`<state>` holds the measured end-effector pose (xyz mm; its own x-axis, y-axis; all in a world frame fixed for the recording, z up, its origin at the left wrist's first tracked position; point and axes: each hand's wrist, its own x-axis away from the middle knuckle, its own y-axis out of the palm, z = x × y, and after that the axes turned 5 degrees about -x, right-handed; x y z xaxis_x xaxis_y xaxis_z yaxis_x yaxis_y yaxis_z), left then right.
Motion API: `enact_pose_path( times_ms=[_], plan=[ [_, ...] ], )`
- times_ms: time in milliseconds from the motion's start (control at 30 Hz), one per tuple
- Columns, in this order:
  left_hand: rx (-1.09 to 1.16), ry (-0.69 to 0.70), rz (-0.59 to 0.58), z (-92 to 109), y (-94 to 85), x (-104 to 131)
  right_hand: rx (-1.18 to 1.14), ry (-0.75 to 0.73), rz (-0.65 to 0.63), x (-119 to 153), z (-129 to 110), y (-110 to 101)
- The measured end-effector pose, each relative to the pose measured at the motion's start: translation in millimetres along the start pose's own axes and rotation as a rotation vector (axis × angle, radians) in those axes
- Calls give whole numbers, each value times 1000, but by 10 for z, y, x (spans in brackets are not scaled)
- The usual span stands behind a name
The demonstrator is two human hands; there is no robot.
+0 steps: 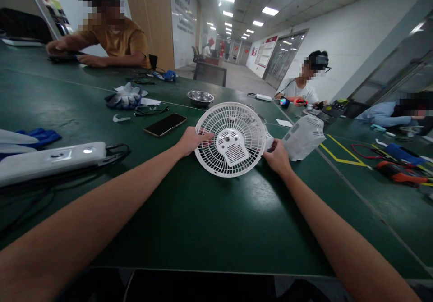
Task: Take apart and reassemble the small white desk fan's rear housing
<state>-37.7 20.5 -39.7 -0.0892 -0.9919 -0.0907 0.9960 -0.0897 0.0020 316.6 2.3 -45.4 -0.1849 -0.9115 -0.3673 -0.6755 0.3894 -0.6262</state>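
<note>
A round white fan grille, with a slotted plate at its middle, is held up over the green table in front of me. My left hand grips its left rim, thumb lying over the spokes. At the right rim, my right hand is closed around a white plastic piece that sits partly behind the grille. Whether this piece is joined to the grille cannot be seen. Just beyond my right hand is a white slotted plastic housing.
Left of the grille lie a phone, a white power strip and gloves. A metal bowl stands behind. To the right are yellow tape and an orange-black tool. Other people sit around the table.
</note>
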Motion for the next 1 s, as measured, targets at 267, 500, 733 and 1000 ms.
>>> enact_pose_path(
  times_ms=[267, 500, 733, 1000],
  plan=[
    [-53, 40, 138, 12, 91, 19, 184, -75, 33, 121, -195, -21],
    [-148, 218, 239, 3, 60, 49, -860, 135, -410, 588, -792, 200],
    [-216, 364, 265, 38, 63, 76, -1226, 372, -627, 735, -937, 342],
    [-1022, 223, 477, -28, -488, -122, -1337, 285, -287, 597, -739, 280]
  ],
)
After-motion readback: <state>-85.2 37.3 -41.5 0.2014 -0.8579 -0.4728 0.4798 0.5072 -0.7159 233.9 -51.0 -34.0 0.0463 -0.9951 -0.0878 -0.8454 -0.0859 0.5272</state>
